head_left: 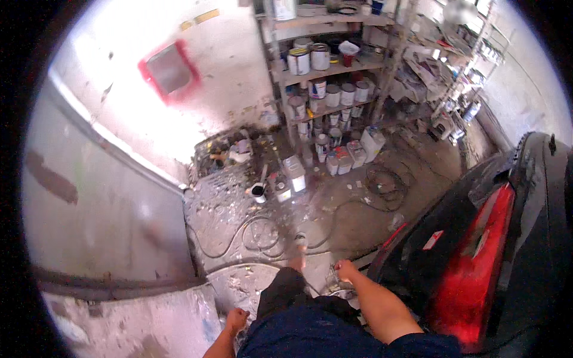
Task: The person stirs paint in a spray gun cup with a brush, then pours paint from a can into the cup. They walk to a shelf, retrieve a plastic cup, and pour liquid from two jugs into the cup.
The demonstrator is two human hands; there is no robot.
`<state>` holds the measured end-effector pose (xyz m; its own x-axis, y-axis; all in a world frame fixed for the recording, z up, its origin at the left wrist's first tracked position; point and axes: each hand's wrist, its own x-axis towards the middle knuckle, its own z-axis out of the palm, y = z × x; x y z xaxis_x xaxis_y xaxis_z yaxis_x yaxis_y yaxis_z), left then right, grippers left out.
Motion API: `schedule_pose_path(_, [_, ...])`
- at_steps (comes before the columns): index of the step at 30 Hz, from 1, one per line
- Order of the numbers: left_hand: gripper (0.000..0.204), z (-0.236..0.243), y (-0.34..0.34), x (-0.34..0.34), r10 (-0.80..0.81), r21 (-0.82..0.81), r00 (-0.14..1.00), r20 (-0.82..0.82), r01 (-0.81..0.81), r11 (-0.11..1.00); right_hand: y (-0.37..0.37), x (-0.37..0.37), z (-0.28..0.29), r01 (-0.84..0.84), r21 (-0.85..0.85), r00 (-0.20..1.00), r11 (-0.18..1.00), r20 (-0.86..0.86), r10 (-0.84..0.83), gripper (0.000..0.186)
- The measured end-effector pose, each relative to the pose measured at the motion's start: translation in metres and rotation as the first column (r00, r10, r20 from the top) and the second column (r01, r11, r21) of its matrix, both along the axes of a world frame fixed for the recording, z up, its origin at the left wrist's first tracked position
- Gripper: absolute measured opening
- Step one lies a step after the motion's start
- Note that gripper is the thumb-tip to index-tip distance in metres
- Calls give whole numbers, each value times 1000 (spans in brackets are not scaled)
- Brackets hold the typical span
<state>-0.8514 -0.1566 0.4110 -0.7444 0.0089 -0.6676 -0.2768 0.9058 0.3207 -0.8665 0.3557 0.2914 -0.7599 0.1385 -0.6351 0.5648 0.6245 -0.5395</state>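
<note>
Downward view of a cluttered workshop, past a navy shirt (334,334) and, just ahead, one foot (300,240) on a grimy, paint-spattered floor (352,215). At the near left, close to the body, a bare left hand (237,320) with curled fingers, near a pale stained surface (137,316); impossible to tell from here whether grasping or loosely bent in the grip. Near and right of centre, a bare right hand (344,270), fingers also bent (too small and blurred to tell the grip as released or clenched). Right of that hand, near it, the rear of a black car (459,221) with a long red tail light (468,286), filling the near right side. Farther ahead, a looping hose (261,249) on the floor, then a white tin (294,173) beside a dark open pot (258,192). At the far centre, a tall shelf rack (334,74) crowded with paint cans (299,61). On the left, a broad grey panel (107,197); at the far left, a white wall (236,59) with a red-edged grey patch (170,68).
</note>
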Motion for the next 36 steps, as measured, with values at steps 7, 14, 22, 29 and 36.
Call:
schedule_pose_path(7, [36,-45,45,-118,-30,-65,998,-60,26,998,69,-120,58,40,8,992,999,-120,-39,19])
schedule_pose_path(14, [16,-88,94,-308,-917,-275,396,-49,877,393,199,-158,76,181,3,981,984,-66,-180,13])
schedule_pose_path(22, [19,6,392,-477,-344,237,938,53,323,916,297,-137,83,655,62,754,753,-121,-645,15])
schedule_pose_path(29, [20,-39,549,-531,-777,132,597,-199,802,582,432,-210,78,569,124,821,813,-144,-553,26])
schedule_pose_path(36, [17,-30,621,-550,-867,123,444,-225,896,427,566,-280,98,663,96,732,743,-290,-616,22])
